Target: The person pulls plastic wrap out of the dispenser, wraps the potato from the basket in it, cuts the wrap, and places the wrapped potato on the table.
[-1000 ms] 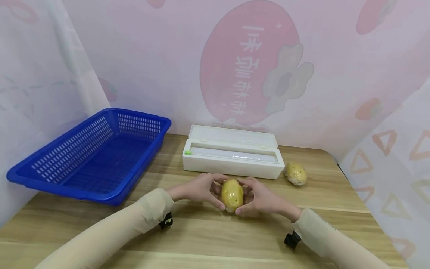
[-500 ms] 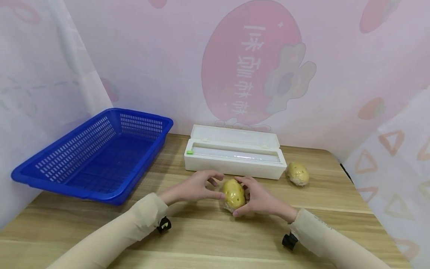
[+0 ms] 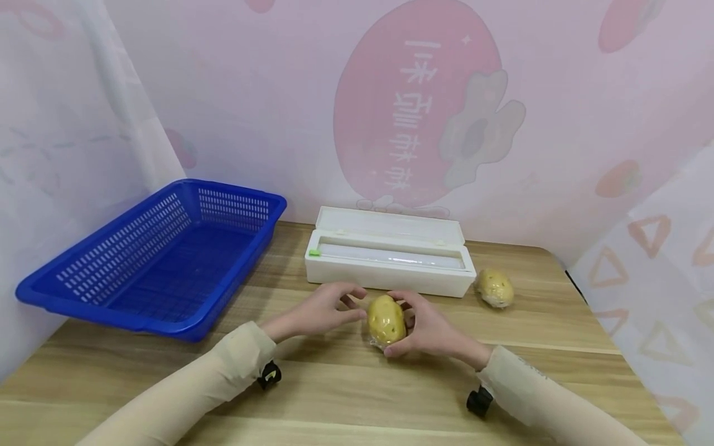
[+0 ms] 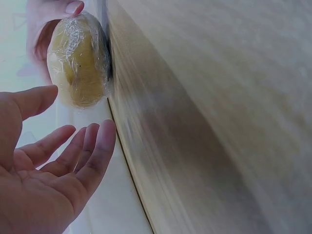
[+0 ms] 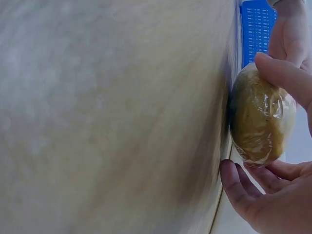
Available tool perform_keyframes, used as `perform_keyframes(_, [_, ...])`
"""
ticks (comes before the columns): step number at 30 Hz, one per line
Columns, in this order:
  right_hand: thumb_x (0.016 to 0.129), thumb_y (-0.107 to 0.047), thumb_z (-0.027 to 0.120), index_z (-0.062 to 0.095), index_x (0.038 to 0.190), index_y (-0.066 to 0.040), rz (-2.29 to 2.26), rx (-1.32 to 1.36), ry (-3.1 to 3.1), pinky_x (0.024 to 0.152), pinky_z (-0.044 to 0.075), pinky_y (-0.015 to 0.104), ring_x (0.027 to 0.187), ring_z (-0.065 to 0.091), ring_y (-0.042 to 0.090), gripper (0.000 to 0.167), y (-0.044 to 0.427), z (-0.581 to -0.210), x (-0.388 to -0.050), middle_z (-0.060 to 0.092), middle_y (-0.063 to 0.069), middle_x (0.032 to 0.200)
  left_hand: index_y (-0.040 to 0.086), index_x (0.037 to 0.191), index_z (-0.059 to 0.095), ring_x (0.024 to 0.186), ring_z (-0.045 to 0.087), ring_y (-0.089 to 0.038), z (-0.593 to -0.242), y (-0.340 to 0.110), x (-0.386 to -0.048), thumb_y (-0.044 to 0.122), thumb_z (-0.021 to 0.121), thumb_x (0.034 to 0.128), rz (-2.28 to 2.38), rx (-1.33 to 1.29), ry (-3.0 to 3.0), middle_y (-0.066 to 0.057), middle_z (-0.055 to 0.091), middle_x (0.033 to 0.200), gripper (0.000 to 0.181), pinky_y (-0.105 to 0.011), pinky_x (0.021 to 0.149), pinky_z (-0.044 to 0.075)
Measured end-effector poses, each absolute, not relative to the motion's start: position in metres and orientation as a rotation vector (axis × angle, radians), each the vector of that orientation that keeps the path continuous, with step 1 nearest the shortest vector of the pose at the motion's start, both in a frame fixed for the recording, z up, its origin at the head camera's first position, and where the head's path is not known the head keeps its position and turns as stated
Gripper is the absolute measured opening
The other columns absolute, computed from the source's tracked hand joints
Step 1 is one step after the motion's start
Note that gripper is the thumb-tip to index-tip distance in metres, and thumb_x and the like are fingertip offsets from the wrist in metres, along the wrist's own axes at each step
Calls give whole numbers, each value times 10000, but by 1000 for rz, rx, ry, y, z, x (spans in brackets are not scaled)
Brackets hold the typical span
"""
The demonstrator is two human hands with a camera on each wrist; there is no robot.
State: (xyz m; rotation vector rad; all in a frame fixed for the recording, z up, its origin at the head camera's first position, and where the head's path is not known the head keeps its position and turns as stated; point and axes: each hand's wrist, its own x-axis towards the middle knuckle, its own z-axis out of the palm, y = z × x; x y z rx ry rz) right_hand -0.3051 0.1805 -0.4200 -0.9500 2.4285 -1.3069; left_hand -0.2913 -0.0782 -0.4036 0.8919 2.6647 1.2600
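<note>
A potato (image 3: 386, 321) wrapped in cling film sits on the table in front of the white box; crinkled film shows on it in the left wrist view. My right hand (image 3: 426, 325) holds this potato from the right, thumb at the near side and fingers round the far side, as the right wrist view (image 5: 273, 200) also shows. To the potato's left is my left hand (image 3: 320, 311), its fingers loosely bent and holding nothing. Its thumb tip is very close to the potato; whether they touch, I cannot tell. A second wrapped potato (image 3: 495, 288) lies at the white box's right end.
Behind the hands stands a long white cling film dispenser (image 3: 385, 275), lid raised, with a film roll inside and a green slider at its left end. A blue plastic basket (image 3: 195, 325) occupies the left of the wooden table (image 3: 346, 402). A printed cloth hangs behind.
My left hand has let go of the potato and moved off to the left. My right hand keeps its hold, and the potato has barely shifted.
</note>
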Motion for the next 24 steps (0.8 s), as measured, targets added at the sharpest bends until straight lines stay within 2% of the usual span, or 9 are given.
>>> perform_keyframes(10, [605,-257,960,452,1417,-40,-1289,-1001,2508,803,543,380,1036,556,291,982,197,-412,-308,535,109,1241,-50,1247,596,986,640,-217,-402,-80,-291,146,671,951,1264,861,2694,-179,619,1230,363,-340,824,536])
perform_keyframes(19, [614,-270,959,470,1410,-28,-1307,-970,2628,787,552,391,1034,571,313,965,245,-402,-308,559,113,1252,-44,1265,593,998,632,-220,-405,-84,-289,141,669,952,1281,871,2711,-174,618,1239,372,-400,840,533])
perform_keyframes(24, [600,-292,965,478,1410,-71,-1289,-893,2696,792,544,399,1007,572,297,970,269,-396,-311,550,100,1240,-50,1262,593,998,634,-227,-404,-86,-289,134,668,951,1292,869,2707,-180,620,1234,368,-411,847,533])
